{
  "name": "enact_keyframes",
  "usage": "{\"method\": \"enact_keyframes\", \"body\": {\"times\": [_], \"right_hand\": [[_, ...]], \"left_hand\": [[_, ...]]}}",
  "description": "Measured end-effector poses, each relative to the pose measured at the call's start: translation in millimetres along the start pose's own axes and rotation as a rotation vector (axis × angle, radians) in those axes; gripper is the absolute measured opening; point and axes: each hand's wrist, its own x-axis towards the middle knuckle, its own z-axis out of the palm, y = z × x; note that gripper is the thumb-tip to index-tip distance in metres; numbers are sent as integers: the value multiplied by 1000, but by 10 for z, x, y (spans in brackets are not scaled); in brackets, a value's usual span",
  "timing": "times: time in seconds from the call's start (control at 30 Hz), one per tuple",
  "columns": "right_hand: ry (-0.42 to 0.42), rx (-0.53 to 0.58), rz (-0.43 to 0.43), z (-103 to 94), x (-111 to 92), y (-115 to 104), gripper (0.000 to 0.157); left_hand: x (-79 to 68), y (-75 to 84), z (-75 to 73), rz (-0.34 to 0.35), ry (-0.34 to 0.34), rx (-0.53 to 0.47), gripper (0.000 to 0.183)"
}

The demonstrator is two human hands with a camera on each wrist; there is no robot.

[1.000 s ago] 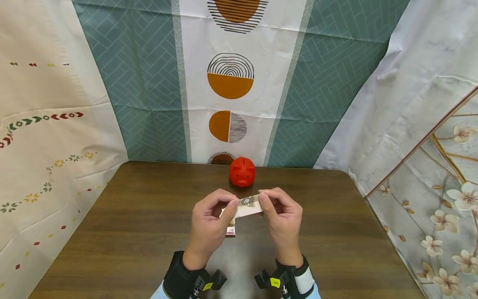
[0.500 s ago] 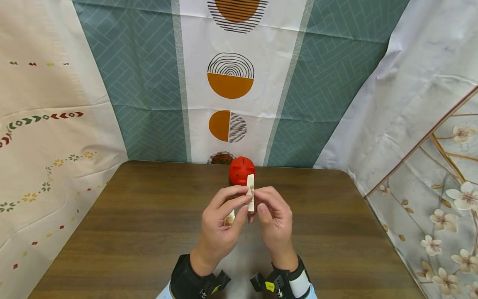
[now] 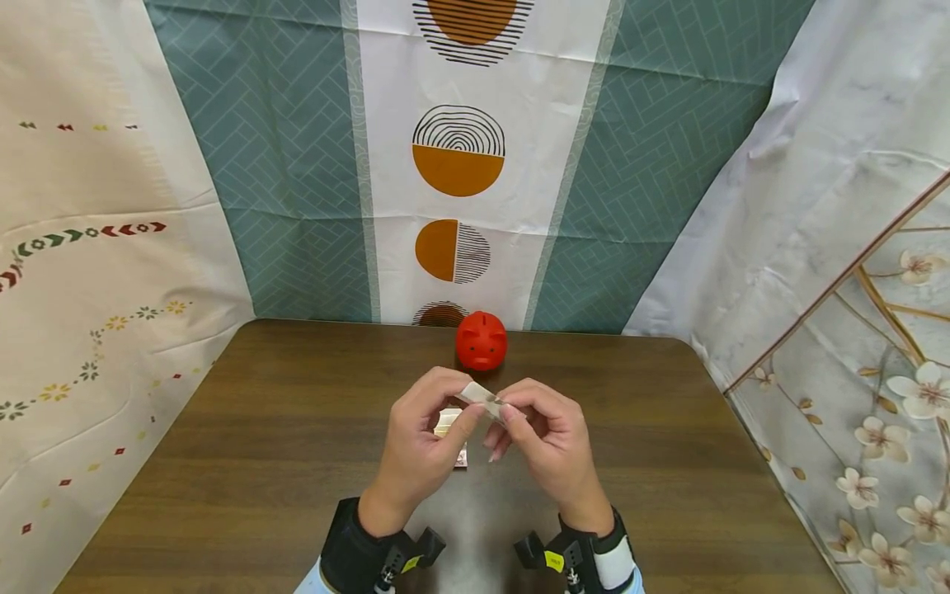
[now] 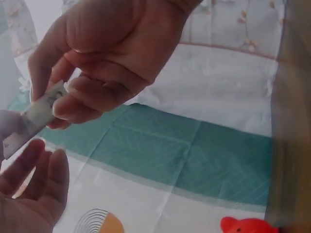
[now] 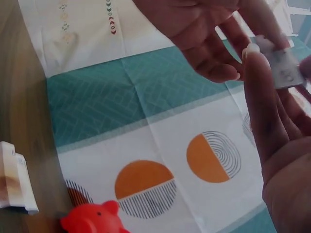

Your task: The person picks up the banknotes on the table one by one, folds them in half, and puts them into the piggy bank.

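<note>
Wood-grain table [image 3: 245, 462]; teal-and-white patterned cloth [image 3: 475, 173] behind; flowered cloth [image 3: 831, 272] at right

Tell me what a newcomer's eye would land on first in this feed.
Probably the bright red piggy bank, near the far edge of the brown table. Next, the pale strip of paper in front of it, pinched between the left hand and right hand. Behind, bold orange-and-black circles run down the white panel of the hanging cloth.
</note>
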Motion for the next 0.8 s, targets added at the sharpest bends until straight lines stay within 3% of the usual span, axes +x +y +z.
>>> {"method": "enact_keyframes", "body": {"times": [0.17, 0.27, 0.57, 0.8], "right_hand": [[70, -18, 34, -17, -11, -14, 19], [86, -37, 45, -23, -15, -23, 20], [107, -120, 40, 36, -13, -22, 18], [125, -100, 12, 44, -24, -8, 17]], "left_hand": [[-29, 17, -1, -120, -65, -136, 18], [-39, 26, 16, -162, -79, -153, 16], [-51, 32, 60, -168, -62, -123, 14], [-49, 45, 63, -156, -36, -115, 15]]}}
